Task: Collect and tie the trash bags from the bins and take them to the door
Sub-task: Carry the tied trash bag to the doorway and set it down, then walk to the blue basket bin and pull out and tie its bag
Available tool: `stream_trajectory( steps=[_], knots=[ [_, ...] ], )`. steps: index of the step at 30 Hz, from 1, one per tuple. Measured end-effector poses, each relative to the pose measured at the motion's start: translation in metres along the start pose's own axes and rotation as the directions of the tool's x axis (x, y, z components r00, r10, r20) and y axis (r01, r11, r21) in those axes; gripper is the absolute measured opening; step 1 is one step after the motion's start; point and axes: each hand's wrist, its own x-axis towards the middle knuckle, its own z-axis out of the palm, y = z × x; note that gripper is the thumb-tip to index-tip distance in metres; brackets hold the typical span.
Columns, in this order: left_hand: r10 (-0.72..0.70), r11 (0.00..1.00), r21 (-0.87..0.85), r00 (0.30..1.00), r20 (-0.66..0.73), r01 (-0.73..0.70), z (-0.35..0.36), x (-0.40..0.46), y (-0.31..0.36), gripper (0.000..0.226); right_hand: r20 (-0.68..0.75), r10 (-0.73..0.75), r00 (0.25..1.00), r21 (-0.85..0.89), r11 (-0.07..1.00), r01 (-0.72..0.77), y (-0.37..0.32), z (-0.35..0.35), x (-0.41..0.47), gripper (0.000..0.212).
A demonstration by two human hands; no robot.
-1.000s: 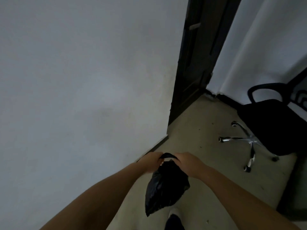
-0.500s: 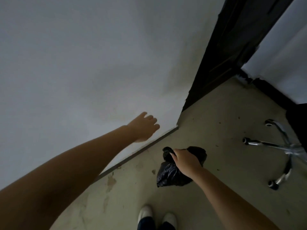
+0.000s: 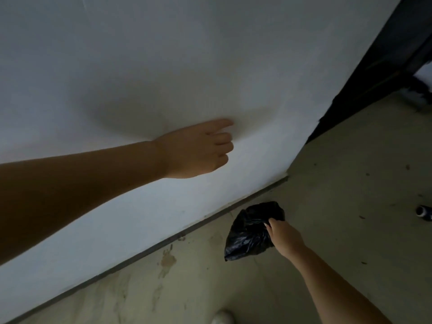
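Observation:
A small black trash bag (image 3: 250,232) sits low near the floor, close to the foot of the white wall. My right hand (image 3: 284,237) grips its bunched top from the right. My left hand (image 3: 198,149) is stretched out against the white wall (image 3: 140,66), empty, with the forefinger extended and the other fingers loosely curled. The dark door (image 3: 378,64) stands at the upper right, beyond the wall's end.
A dark skirting strip (image 3: 145,253) runs along the wall's foot. The stained beige floor (image 3: 339,183) spreads to the right. A chair caster (image 3: 424,212) shows at the right edge. My white shoe (image 3: 222,318) is at the bottom.
My left hand let go of the bag and went up to the wall. My right hand lowered the bag toward the floor by the wall. The view tilted down and left.

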Motion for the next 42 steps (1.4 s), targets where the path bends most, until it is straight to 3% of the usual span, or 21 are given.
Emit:
stream_trajectory(
  steps=[4, 11, 18, 21, 24, 26, 29, 36, 39, 42],
  knots=[
    [-0.014, 1.000, 0.003, 1.000, -0.005, 0.014, 0.006, 0.000, 0.000, 0.028, 0.059, 0.003, 0.998, 0.018, 1.000, -0.004, 0.000, 0.040, 0.018, 0.025],
    [-0.035, 0.999, -0.006, 0.999, 0.030, 0.035, 0.001, -0.001, -0.001, 0.028, 0.126, -0.018, 0.992, 0.015, 1.000, 0.016, 0.002, 0.039, 0.025, 0.033],
    [-0.087, 0.969, -0.220, 0.988, 0.127, 0.113, -0.024, 0.006, 0.000, 0.032, 0.235, -0.071, 0.969, 0.127, 0.991, 0.042, -0.006, -0.057, -0.005, 0.054],
    [-0.139, 0.934, -0.262, 0.922, 0.361, 0.244, -0.044, 0.017, 0.002, 0.035, 0.265, -0.099, 0.959, 0.085, 0.993, 0.079, -0.015, -0.121, -0.028, 0.061],
    [-0.161, 0.821, -0.379, 0.811, 0.562, 0.426, -0.081, 0.033, -0.001, 0.041, 0.266, -0.116, 0.957, -0.012, 0.992, 0.123, -0.031, -0.186, -0.054, 0.059],
    [-0.249, 0.674, -0.466, 0.770, 0.587, 0.573, -0.103, 0.037, -0.002, 0.040, 0.263, -0.124, 0.957, -0.082, 0.985, 0.150, -0.047, -0.225, -0.077, 0.053],
    [-0.314, 0.437, -0.555, 0.698, 0.643, 0.708, -0.141, 0.031, 0.004, 0.040, 0.237, -0.163, 0.958, -0.127, 0.972, 0.197, -0.070, -0.269, -0.117, 0.025],
    [-0.376, 0.243, -0.585, 0.632, 0.678, 0.773, -0.226, -0.004, 0.020, 0.040, -0.017, -0.290, 0.957, -0.110, 0.952, 0.286, -0.108, -0.315, -0.204, 0.035],
    [-0.413, 0.172, -0.566, 0.581, 0.702, 0.806, -0.251, -0.024, 0.028, 0.040, -0.143, -0.398, 0.906, -0.163, 0.913, 0.375, -0.123, -0.326, -0.230, 0.035],
    [-0.463, 0.084, -0.531, 0.505, 0.729, 0.843, -0.266, -0.038, 0.040, 0.039, -0.167, -0.476, 0.863, -0.244, 0.868, 0.432, -0.129, -0.327, -0.246, 0.037]
  ],
)
